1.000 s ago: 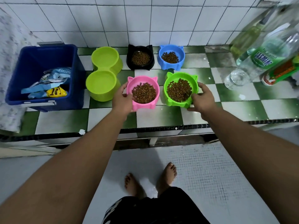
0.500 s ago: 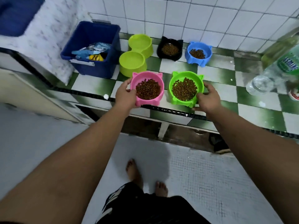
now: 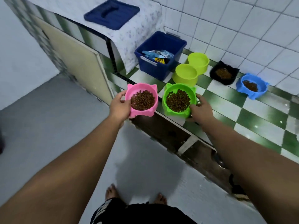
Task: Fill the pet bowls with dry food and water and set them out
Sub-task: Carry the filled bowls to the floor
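My left hand (image 3: 120, 107) grips the left side of a pink cat-eared bowl (image 3: 152, 98) full of brown kibble, held past the counter's edge over the floor. My right hand (image 3: 201, 110) grips the right side of a green cat-eared bowl (image 3: 166, 97), also full of kibble, at the counter's front edge. On the green-and-white checked counter (image 3: 252, 117) behind stand a black bowl (image 3: 224, 73) and a blue bowl (image 3: 251, 86), each with some kibble, and a lime double bowl (image 3: 191, 68) with no kibble in it.
A dark blue bin (image 3: 160, 54) with food packets stands at the counter's left, against a cloth-covered block bearing the bin's lid (image 3: 111, 13). White tiled wall behind. Grey floor (image 3: 48, 118) lies to the left; my bare feet are below.
Both bowls have come off their spot on the counter toward me and to the left. My view has swung left, so the bottles at the right are out of sight.
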Available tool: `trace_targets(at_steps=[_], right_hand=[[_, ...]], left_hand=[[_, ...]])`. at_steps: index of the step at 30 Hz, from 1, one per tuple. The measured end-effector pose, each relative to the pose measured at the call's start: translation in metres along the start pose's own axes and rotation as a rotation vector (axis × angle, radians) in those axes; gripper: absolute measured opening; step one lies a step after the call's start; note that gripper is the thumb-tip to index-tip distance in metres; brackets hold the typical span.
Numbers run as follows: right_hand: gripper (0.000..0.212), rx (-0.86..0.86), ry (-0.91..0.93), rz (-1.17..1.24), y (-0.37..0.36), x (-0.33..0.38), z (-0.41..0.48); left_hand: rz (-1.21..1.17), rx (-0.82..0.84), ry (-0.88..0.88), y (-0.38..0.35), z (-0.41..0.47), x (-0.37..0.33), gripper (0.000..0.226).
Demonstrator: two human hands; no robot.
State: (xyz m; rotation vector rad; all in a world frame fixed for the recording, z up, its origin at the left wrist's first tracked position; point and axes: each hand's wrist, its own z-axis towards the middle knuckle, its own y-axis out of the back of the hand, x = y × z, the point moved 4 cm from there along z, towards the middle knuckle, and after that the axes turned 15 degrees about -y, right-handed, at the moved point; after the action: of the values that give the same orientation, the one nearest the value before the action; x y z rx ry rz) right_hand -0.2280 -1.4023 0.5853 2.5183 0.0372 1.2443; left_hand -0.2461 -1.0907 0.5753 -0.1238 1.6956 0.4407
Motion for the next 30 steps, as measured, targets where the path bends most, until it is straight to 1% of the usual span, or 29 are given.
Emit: trace_targets(at_steps=[4, 10, 14, 18, 19, 21, 24, 30], right_hand=[[0.051, 0.108, 0.026, -0.075, -0.073, 0.024, -0.014], [0.048, 0.180, 0.092, -0.176, -0.206, 0.060, -0.034], [0.047, 0.257, 0.127, -0.186, -0.301, 0.082, -0.058], [0.041, 0.307, 0.149, -0.165, -0.394, 0.098, -0.073], [0.043, 0.316, 0.156, -0.186, -0.416, 0.103, -0.075], [0.049, 0.345, 0.145, -0.220, -0.458, 0.112, -0.075], [0.051, 0.398, 0.121, -0.252, -0.519, 0.128, -0.068], [0.054, 0.499, 0.162, -0.306, -0.653, 0.184, -0.033]], left_hand=[[-0.038, -0.130, 0.049, 0.072, 0.010, 0.017, 0.039], [-0.059, -0.257, 0.084, 0.193, 0.032, 0.053, 0.041], [-0.082, -0.312, 0.108, 0.277, 0.052, 0.074, 0.039], [-0.090, -0.367, 0.121, 0.359, 0.073, 0.092, 0.031], [-0.091, -0.392, 0.129, 0.377, 0.079, 0.098, 0.030], [-0.091, -0.443, 0.148, 0.412, 0.092, 0.109, 0.031], [-0.104, -0.519, 0.184, 0.458, 0.113, 0.123, 0.030], [-0.154, -0.694, 0.224, 0.533, 0.186, 0.147, 0.031]])
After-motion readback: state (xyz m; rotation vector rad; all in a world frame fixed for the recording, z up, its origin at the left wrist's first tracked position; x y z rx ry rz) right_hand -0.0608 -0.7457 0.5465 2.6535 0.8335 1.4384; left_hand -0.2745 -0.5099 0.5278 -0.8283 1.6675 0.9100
